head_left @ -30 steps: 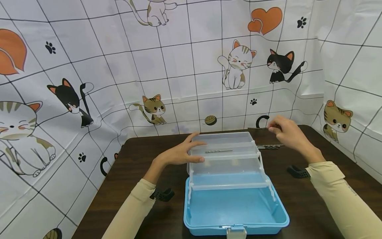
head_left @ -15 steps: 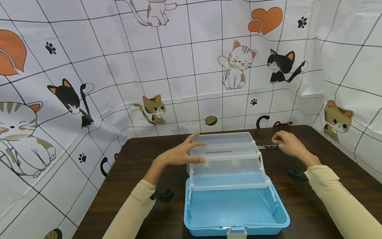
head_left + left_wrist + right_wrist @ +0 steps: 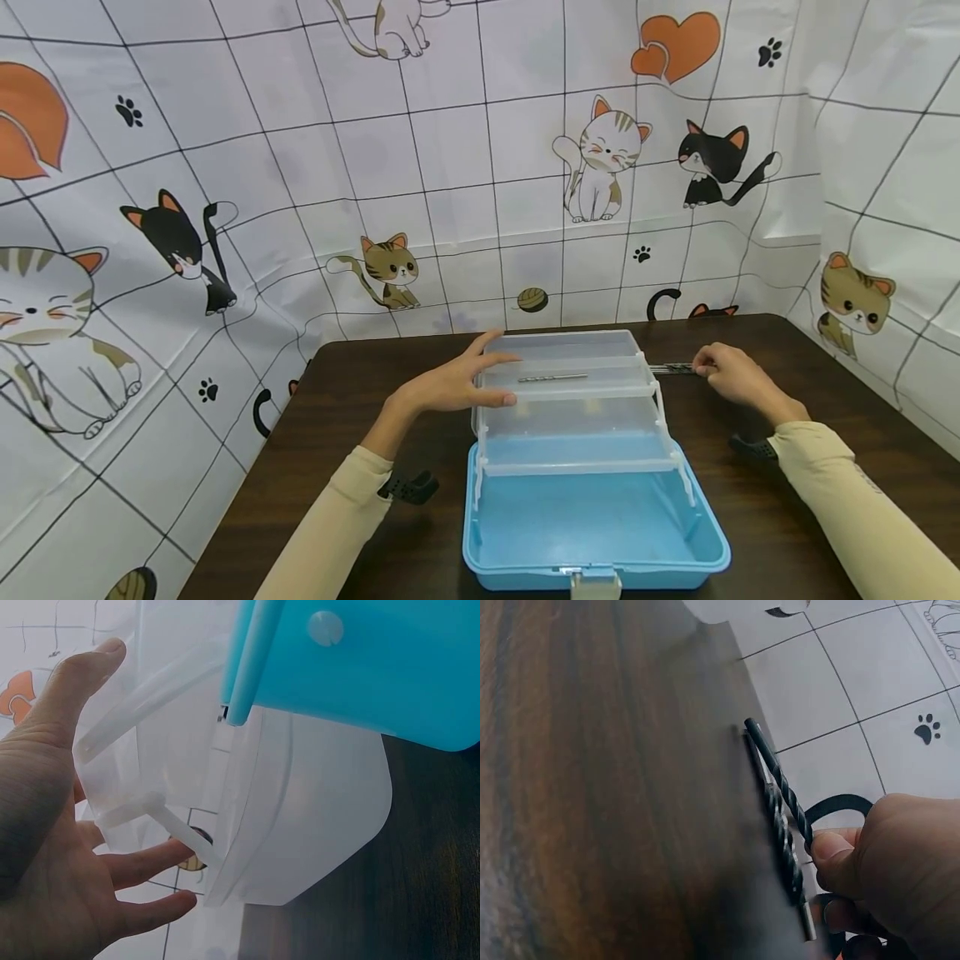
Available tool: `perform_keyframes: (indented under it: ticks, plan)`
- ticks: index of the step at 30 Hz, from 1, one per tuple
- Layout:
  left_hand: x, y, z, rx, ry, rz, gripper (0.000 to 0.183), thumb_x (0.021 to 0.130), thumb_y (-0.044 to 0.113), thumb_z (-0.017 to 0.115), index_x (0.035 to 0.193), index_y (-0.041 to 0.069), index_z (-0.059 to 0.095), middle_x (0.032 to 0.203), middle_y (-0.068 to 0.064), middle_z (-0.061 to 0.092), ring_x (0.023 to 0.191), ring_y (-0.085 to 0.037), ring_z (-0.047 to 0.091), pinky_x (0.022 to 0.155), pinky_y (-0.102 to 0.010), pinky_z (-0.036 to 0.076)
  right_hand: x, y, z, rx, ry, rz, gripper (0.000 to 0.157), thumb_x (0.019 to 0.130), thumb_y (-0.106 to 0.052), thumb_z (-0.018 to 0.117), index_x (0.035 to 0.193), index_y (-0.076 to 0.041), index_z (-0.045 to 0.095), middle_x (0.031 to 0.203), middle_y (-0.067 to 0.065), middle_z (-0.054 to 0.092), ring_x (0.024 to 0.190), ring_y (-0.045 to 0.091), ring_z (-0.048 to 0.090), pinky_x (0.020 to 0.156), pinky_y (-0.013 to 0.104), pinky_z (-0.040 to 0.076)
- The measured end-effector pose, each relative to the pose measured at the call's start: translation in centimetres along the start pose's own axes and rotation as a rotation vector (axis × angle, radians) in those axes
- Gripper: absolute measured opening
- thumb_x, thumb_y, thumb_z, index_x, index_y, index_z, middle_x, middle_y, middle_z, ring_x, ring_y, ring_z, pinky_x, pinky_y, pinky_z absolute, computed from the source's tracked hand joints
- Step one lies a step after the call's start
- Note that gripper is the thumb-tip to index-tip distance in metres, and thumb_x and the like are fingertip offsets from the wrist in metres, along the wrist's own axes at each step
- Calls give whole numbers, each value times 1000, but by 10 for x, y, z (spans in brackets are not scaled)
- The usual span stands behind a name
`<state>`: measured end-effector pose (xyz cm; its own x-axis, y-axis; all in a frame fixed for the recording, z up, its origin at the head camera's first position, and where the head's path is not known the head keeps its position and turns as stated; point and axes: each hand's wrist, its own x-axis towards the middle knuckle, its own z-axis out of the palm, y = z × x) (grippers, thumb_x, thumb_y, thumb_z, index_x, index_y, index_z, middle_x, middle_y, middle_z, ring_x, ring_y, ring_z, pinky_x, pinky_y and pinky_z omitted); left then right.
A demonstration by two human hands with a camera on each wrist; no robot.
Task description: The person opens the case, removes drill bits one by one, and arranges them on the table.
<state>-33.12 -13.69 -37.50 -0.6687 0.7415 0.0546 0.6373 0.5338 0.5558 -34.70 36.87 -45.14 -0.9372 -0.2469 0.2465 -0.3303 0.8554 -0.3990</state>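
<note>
My right hand [image 3: 738, 379] pinches a dark twist drill bit [image 3: 780, 780] between thumb and fingertips, just over other drill bits [image 3: 784, 844] on the table to the right of the toolbox. My left hand [image 3: 450, 379], fingers spread and fairly straight, touches the left side of the toolbox's clear trays [image 3: 161, 802]. Its thumb lies on the near side, its fingers on the far side. The light-blue toolbox [image 3: 474, 533] stands with its lid up and its clear trays raised. One silver drill bit [image 3: 553, 377] lies in the upper tray.
A dark wooden table [image 3: 405, 517] carries the toolbox. White sheeting [image 3: 442, 158] printed with cats rises behind the table's back edge and along both sides. The box's pale front latch [image 3: 595, 587] hangs at its near edge.
My right hand has come down toward the drill bits on the table, bringing the bit it held in the air. My left hand has stayed at the trays.
</note>
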Motion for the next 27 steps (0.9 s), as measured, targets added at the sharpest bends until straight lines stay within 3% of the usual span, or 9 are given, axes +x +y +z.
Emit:
perform_keyframes:
  ticks: [18, 27]
  plan:
    - [-2, 4, 0, 4, -6, -7, 77, 92, 64, 66, 156, 27, 44, 169, 4, -6, 152, -29, 11, 111, -59, 29, -6, 12, 18, 14, 66, -5, 5, 97, 3, 62, 97, 4, 68, 98, 20, 58, 83, 34, 54, 73, 53, 44]
    - [-2, 5, -1, 1, -7, -4, 77, 92, 64, 65, 156, 28, 44, 169, 4, -7, 152, -29, 11, 111, -59, 29, -5, 11, 19, 8, 104, -13, 4, 96, 0, 66, 97, 4, 67, 91, 15, 56, 78, 29, 53, 69, 47, 43]
